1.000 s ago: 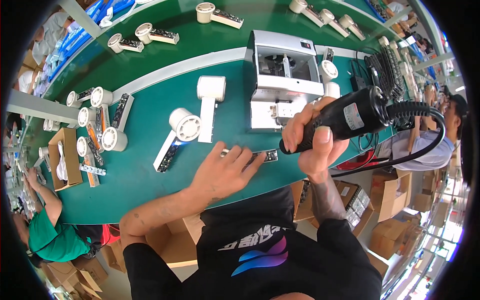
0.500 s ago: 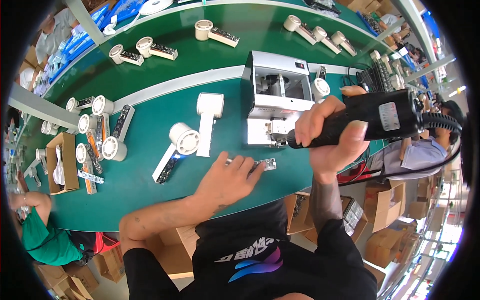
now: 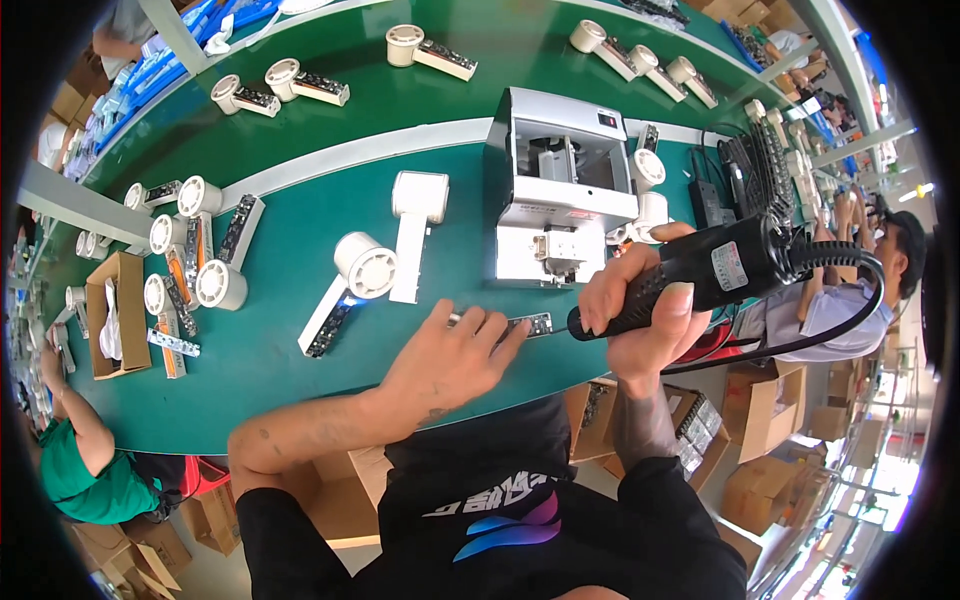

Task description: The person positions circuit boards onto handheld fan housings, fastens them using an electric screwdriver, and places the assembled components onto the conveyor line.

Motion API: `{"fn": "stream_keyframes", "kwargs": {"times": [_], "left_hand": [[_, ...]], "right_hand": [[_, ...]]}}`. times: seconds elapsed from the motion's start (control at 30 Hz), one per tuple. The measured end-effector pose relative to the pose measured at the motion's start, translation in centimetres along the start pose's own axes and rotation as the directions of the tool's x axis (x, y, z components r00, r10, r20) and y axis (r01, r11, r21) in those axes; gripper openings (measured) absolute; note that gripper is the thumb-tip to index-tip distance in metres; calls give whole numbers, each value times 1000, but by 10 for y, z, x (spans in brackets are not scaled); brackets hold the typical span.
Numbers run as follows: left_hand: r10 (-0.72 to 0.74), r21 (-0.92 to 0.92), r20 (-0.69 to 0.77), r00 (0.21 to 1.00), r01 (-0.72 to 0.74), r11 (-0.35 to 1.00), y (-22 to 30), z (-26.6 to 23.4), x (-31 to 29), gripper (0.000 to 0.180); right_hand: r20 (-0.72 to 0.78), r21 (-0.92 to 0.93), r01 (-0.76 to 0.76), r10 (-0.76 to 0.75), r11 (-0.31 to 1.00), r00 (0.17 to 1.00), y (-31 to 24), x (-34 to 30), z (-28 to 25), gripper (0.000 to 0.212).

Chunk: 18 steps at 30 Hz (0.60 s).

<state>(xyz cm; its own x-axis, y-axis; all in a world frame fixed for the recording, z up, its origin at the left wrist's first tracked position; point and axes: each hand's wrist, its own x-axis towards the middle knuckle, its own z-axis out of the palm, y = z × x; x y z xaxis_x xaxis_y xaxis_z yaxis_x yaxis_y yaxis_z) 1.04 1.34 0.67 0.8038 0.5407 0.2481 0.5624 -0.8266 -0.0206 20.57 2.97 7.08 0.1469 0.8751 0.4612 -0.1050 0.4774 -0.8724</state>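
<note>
My right hand is wrapped round a black electric screwdriver. Its thin bit points left and meets the right end of a narrow strip with a circuit board. My left hand pins that strip to the green bench, its fingers curled over and hiding most of it. Just beyond the left hand lie two white handheld fans: one fan with its handle open on the circuitry, the other fan with its pale handle toward me. A silver screw feeder stands behind the screwdriver.
More fans and a small cardboard box crowd the left of the bench. Several fans line the far green belt. A black cable loops from the screwdriver. Co-workers sit at both sides; cartons stand below.
My right hand has brought the screwdriver from the front of the screw feeder down toward me, its bit now at the strip. My left hand keeps its hold.
</note>
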Motion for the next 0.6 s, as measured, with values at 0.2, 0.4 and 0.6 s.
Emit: {"fn": "stream_keyframes", "kwargs": {"times": [0.2,0.4,0.6], "left_hand": [[19,-10,-16,1000,-19,1000,-2,-3,1,46],[19,0,2,1000,-19,1000,-2,-3,0,46],[10,-29,2,1000,-10,1000,-2,-2,1,48]], "right_hand": [[-50,146,1,6,989,999,6,-1,-8,64],[-32,35,4,-3,999,999,6,-7,-14,68],[-44,194,27,-19,981,999,6,-5,-13,58]]}}
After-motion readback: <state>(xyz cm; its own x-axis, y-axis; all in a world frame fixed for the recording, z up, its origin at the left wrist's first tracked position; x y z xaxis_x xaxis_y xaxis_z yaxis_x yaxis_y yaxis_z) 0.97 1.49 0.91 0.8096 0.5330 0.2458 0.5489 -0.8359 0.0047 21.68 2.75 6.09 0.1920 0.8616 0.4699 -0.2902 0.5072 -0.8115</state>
